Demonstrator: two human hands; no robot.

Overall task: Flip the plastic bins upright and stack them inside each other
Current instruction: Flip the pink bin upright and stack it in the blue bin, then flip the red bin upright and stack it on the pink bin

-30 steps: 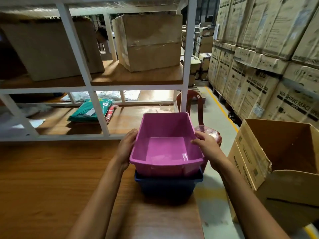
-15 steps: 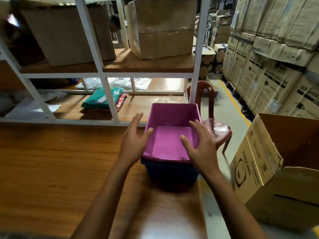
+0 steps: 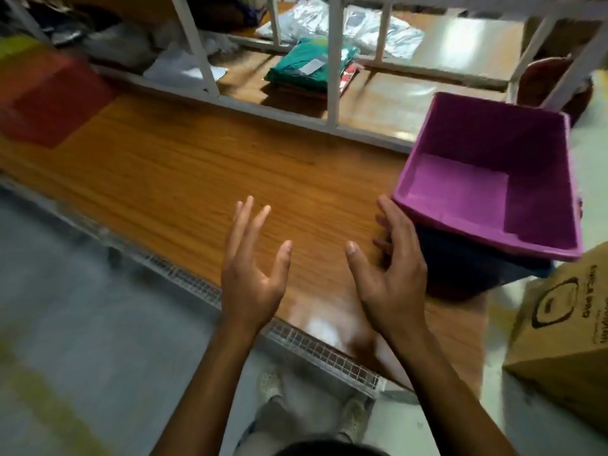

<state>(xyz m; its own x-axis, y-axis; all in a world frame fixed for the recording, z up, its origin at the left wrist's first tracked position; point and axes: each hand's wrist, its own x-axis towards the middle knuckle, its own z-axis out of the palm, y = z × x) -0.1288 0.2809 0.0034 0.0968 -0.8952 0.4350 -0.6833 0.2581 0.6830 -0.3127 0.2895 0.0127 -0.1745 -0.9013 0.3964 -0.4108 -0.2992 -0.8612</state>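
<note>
A pink plastic bin (image 3: pixel 487 179) stands upright, nested inside a dark blue bin (image 3: pixel 460 268) at the right end of the wooden table (image 3: pixel 197 179). Only the blue bin's near wall shows below the pink rim. My right hand (image 3: pixel 391 268) hovers just left of the stack with fingers spread and loosely bent, holding nothing. Further left, over the bare tabletop, my left hand (image 3: pixel 253 258) is held with straight fingers, also empty. A red bin (image 3: pixel 49 100), blurred, lies at the table's far left.
A white shelf frame (image 3: pixel 332 70) runs along the table's back edge, with a green packet (image 3: pixel 309 64) and white plastic bags (image 3: pixel 345 24) behind it. A cardboard box (image 3: pixel 566 340) stands on the floor at the right. A metal grille (image 3: pixel 322 350) edges the table's near side.
Both hands have let go of the pink bin and pulled back to the left over the table. The view has swung left and down, bringing the red bin into sight.
</note>
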